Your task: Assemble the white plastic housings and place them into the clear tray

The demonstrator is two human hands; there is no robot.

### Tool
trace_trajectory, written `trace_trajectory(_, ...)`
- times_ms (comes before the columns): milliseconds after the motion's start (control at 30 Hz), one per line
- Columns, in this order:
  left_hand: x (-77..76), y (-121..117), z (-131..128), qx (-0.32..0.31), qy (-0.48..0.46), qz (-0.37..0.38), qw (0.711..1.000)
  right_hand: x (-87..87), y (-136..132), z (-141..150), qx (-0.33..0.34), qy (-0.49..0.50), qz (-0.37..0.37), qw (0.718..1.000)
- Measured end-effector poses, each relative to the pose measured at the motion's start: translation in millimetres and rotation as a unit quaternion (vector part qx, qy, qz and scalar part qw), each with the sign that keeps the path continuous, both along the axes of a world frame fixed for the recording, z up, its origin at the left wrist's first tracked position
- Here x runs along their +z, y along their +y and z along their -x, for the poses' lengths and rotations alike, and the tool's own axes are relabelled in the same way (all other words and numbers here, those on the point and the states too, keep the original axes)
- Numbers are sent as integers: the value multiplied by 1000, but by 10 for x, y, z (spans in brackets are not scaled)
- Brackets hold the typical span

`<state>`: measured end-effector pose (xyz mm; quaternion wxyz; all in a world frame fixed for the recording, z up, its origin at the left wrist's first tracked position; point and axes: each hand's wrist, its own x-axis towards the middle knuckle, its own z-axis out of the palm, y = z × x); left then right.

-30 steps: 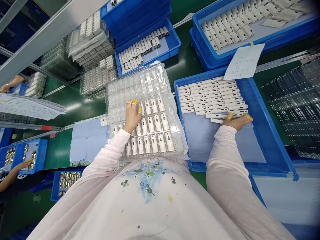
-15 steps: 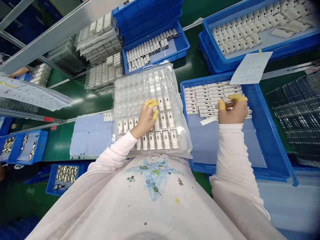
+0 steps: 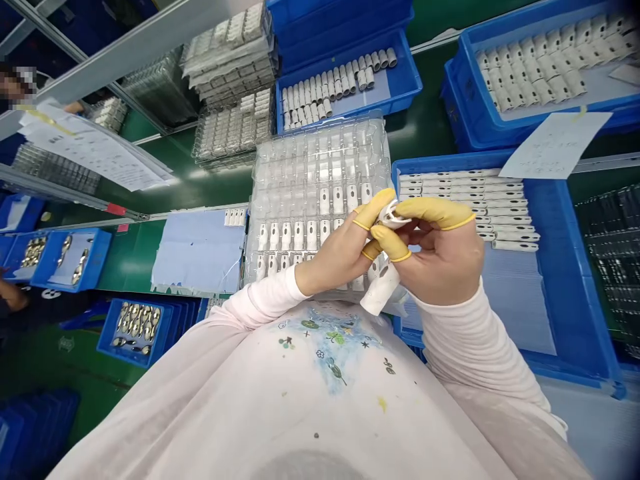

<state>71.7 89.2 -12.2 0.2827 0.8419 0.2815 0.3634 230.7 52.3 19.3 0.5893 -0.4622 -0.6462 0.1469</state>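
Between my hands, above the right edge of the clear tray [image 3: 287, 200], is a small white plastic housing [image 3: 391, 215] with an open end. My left hand [image 3: 340, 257], with yellow finger cots, pinches it from the left. My right hand [image 3: 443, 257], also in yellow cots, grips it from the right. A second white housing [image 3: 379, 293] sticks out below my right hand's fingers, tilted down to the left. Rows of upright white housings [image 3: 299, 235] with dark oval holes fill the tray's nearer pockets. More lie flat in rows in the blue bin [image 3: 585, 287] at right.
Behind the tray is a blue bin [image 3: 415, 87] of white tubes, left of it stacked filled trays [image 3: 225, 133]. A paper note [image 3: 555, 147] overhangs the right bin. Blue sheeting [image 3: 195, 257] lies at left; bins of shiny parts [image 3: 133, 327] sit lower. Another person's arm [image 3: 13, 293] shows far left.
My right hand has come left from the bin with white housings. My left hand has moved right from the tray to meet it. The camera view has shifted.
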Motion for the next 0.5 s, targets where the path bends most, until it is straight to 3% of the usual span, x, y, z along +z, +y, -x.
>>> trace_trajectory(67,73,-81,77,-9,-48,108,993,45,2,27,15,34,21,999)
trace_trajectory(133,175,-164,149,-38,-94,263,959,94,35,41,27,62,-7,998)
trace_trajectory(200,286,-238,220,-93,-128,425,891,132,97,60,38,83,-66,994)
trace_trajectory(300,424,-325,309,-178,-151,609,758,146,201,120,25,108,-161,981)
trace_trajectory(400,498,-392,350,-255,-171,693,652,111,252,166,-39,92,-190,977)
trace_trajectory(433,507,-410,352,-277,-175,702,633,89,252,158,-52,88,-191,976)
trace_trajectory(500,511,-437,350,-304,-185,703,616,33,228,90,-18,71,-149,986)
